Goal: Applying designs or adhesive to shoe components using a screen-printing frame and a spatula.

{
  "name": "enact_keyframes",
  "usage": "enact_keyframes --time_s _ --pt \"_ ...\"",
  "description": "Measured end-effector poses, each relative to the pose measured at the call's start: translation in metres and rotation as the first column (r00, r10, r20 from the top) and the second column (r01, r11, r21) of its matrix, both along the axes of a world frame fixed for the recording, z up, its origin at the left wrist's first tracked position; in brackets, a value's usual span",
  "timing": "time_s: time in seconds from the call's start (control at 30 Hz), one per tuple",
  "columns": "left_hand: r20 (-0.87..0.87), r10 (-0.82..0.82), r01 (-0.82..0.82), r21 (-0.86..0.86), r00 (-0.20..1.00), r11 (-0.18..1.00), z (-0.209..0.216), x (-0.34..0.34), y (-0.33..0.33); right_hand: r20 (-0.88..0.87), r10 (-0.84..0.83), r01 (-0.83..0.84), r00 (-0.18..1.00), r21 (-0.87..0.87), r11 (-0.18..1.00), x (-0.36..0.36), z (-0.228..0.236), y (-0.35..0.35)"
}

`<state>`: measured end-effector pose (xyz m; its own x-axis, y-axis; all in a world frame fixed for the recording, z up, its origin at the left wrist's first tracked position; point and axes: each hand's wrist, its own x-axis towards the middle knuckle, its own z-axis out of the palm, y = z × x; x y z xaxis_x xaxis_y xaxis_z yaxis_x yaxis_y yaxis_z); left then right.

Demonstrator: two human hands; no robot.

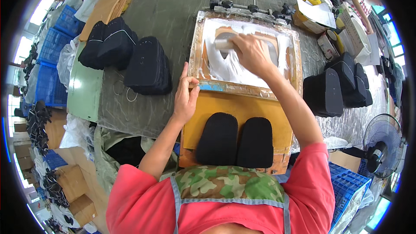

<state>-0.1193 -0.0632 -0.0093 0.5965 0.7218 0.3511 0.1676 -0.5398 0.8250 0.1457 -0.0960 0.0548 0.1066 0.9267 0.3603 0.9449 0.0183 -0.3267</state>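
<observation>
A wooden-framed printing screen point(242, 90) lies in front of me, its mesh smeared with thick white ink point(229, 73). My right hand point(252, 54) is closed around a squeegee point(223, 43) over the upper middle of the mesh; the fingers cover part of the tool. At the near left corner of the frame, my left hand point(186, 102) grips the wooden edge. Closer to my body, two black insole-shaped pieces, a left one point(217, 138) and a right one point(255, 143), lie side by side on a yellow board point(277, 119).
Stacks of black pieces stand left point(147, 67) and right point(323, 93) of the screen. A metal clamp point(251, 8) holds its far edge. Cans point(329, 43) and papers sit at the far right, a fan point(381, 145) at the near right, blue crates point(52, 84) at left. Another person point(357, 0) is at the far right.
</observation>
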Motion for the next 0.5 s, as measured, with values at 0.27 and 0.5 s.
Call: enact_keyframes --time_s 0.27,0.5 --pt "-0.014 -0.01 0.01 -0.011 1.0 1.0 0.004 0.009 -0.004 0.053 -0.039 0.041 0.998 -0.044 0.998 0.072 0.037 -0.018" --pt "0.224 0.018 0.015 -0.144 0.974 0.99 0.049 0.014 -0.01 0.361 -0.277 0.18 0.891 0.28 0.943 0.117 0.077 0.015"
